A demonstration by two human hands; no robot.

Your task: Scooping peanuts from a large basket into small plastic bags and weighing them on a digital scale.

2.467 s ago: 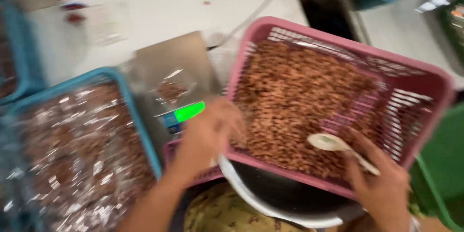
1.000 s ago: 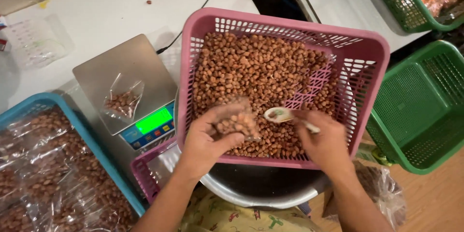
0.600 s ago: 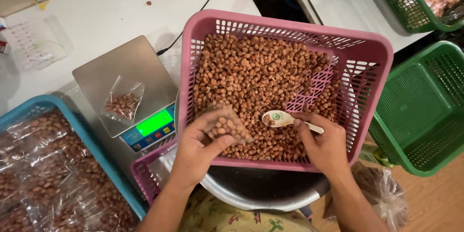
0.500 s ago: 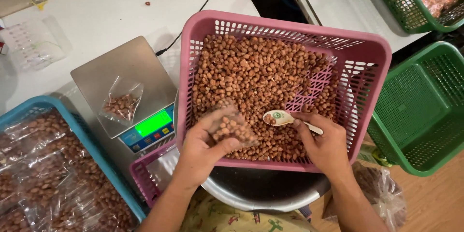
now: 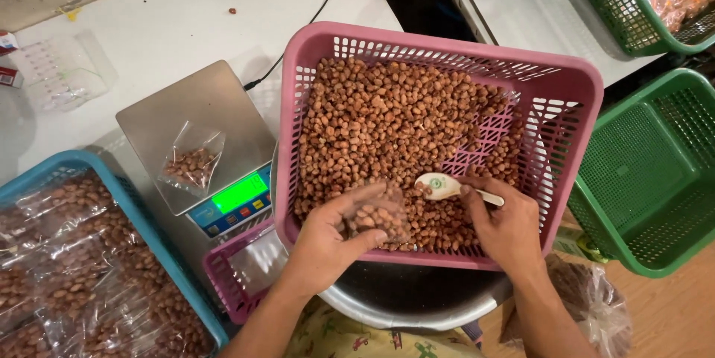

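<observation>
My left hand (image 5: pixel 328 239) holds a small clear plastic bag (image 5: pixel 378 215) partly filled with brown nuts, over the near edge of a pink plastic basket (image 5: pixel 566 105). The basket is full of loose brown nuts (image 5: pixel 395 119). My right hand (image 5: pixel 506 224) grips a white spoon (image 5: pixel 441 185) by its handle, its bowl lying on the nuts just right of the bag. To the left, a digital scale (image 5: pixel 201 105) with a lit green display carries another small bag of nuts (image 5: pixel 192 160).
A blue crate (image 5: pixel 112 179) at the left holds several filled nut bags. Green baskets (image 5: pixel 648 172) stand at the right. A metal bowl (image 5: pixel 402 306) sits under the pink basket's near edge. A black cable runs over the white table (image 5: pixel 171 23).
The camera view has steadied. My left hand drew the bag slightly nearer and lower; the spoon shifted a little, resting on the nuts beside the bag.
</observation>
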